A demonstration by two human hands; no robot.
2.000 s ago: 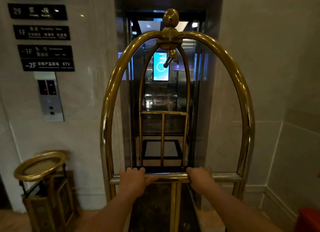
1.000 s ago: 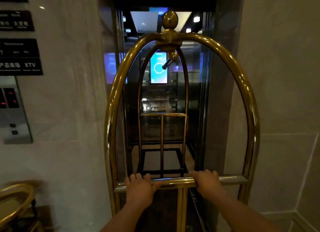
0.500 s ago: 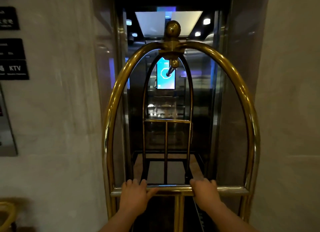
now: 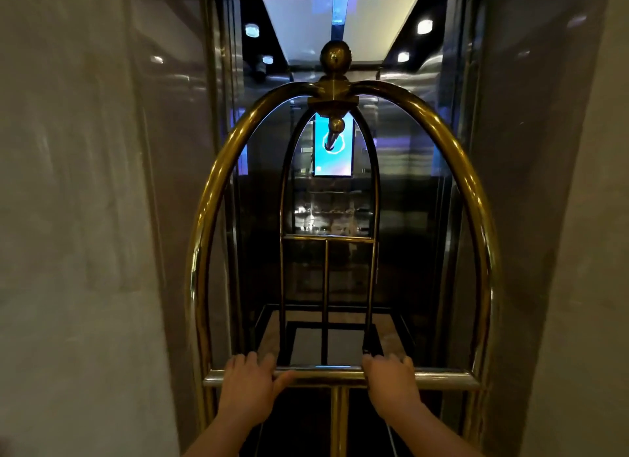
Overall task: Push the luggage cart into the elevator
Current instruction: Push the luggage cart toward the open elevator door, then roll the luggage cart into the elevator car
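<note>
A brass luggage cart (image 4: pixel 218 191) with two arched hoops and a ball finial stands in front of me, its far arch inside the open elevator doorway (image 4: pixel 452 184). My left hand (image 4: pixel 250 385) and my right hand (image 4: pixel 391 381) both grip the cart's horizontal brass handle bar (image 4: pixel 442 380), one on each side of its centre post. The cart's dark deck is mostly hidden below the frame. Inside the elevator I see a dark floor with a pale square panel (image 4: pixel 308 349) and a lit blue screen (image 4: pixel 320 160) on the back wall.
Pale marble walls (image 4: pixel 78 218) and dark glossy door jambs (image 4: pixel 520 184) flank the doorway closely on both sides of the cart. The near arch's width almost fills the opening. A bright ceiling panel (image 4: pixel 306 27) lights the elevator car.
The cart and I have moved forward into the doorway. The floor signs, call panel and brass ash bin on the left have slid out of view. Both hands kept their grip.
</note>
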